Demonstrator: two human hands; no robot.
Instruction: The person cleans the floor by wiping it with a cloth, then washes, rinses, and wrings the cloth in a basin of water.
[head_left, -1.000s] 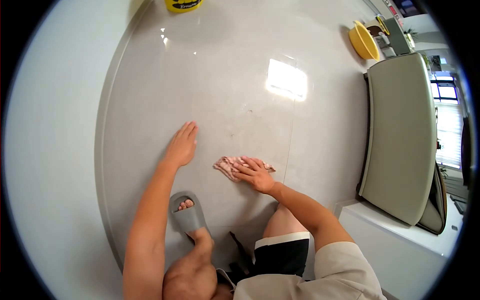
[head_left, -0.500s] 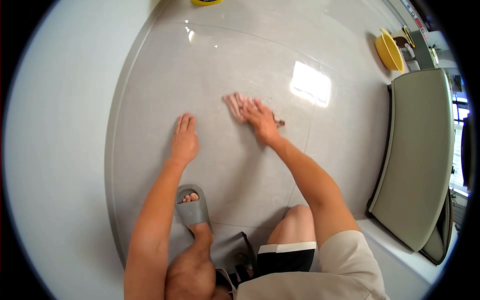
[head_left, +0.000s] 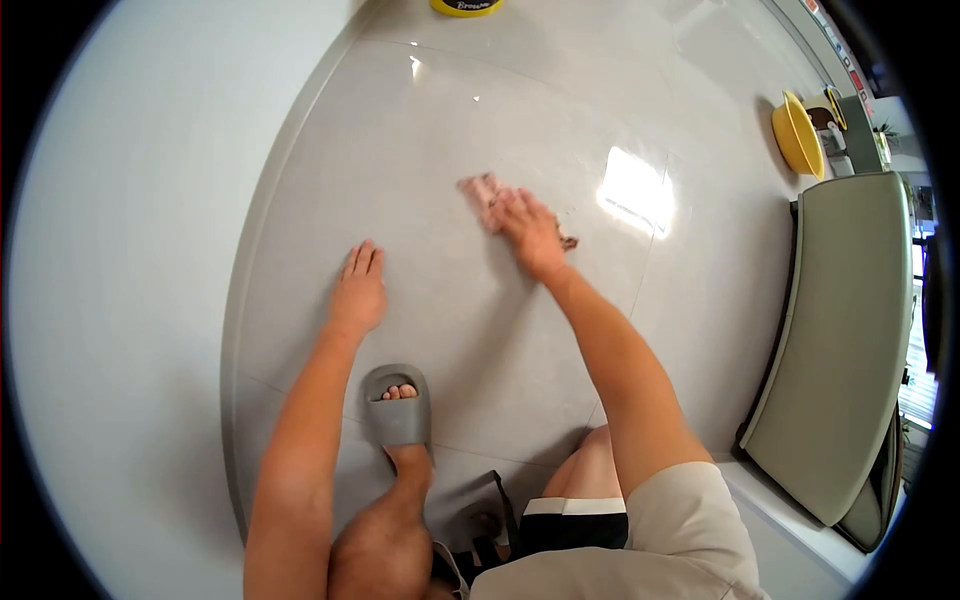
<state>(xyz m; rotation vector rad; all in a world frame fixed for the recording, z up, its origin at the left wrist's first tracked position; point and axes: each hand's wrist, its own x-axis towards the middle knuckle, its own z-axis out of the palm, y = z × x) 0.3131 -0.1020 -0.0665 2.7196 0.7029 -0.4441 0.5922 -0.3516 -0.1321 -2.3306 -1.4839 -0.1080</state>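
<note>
A pinkish cloth lies bunched on the light grey tiled floor. My right hand presses down over it with the fingers close together, and a darker end of the cloth sticks out beside the wrist. To the left, my left hand rests palm down on the floor with its fingers stretched out, holding nothing. It is apart from the cloth, between the white wall and my right hand. Some small marks or wet spots show on the tiles near the cloth.
A white wall with a grey baseboard runs along the left. On the right stands a grey-green padded seat. A yellow basin is at the far right, and a yellow-rimmed container at the top. My slippered foot is below.
The view has shifted, so the floor and basin appear lower and farther right. My right hand and the cloth have slid slightly across the tiles; my left hand is a little nearer the wall.
</note>
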